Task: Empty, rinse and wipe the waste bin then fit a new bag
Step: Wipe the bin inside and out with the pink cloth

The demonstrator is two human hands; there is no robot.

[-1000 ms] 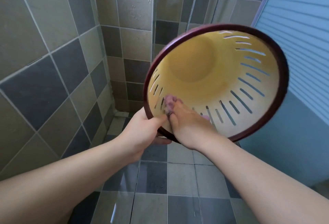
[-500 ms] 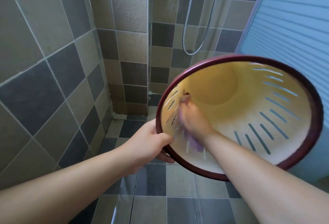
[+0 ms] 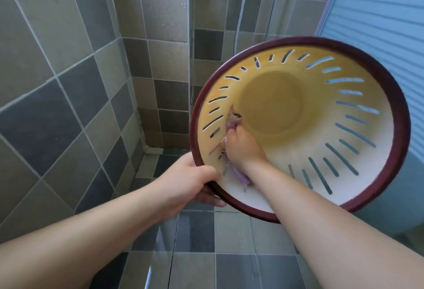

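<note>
So I'm gripping the bin [image 3: 339, 174] by its dark red rim with my left hand [image 3: 190, 183], fingers curled round the lower-left edge, holding it up in the air over the floor [image 3: 206, 254] in the tiled shower corner. My right hand [image 3: 243, 148] is reaching inside, fingers bunched round a purple cloth [image 3: 308, 177] and pressing it against the slotted left wall. Compared with a second ago, I'm holding the bin lower and further right, and my hand's gone deeper in. It's tipped on its side, mouth facing me, long axis running away toward the shower hose [image 3: 241, 15].
</note>
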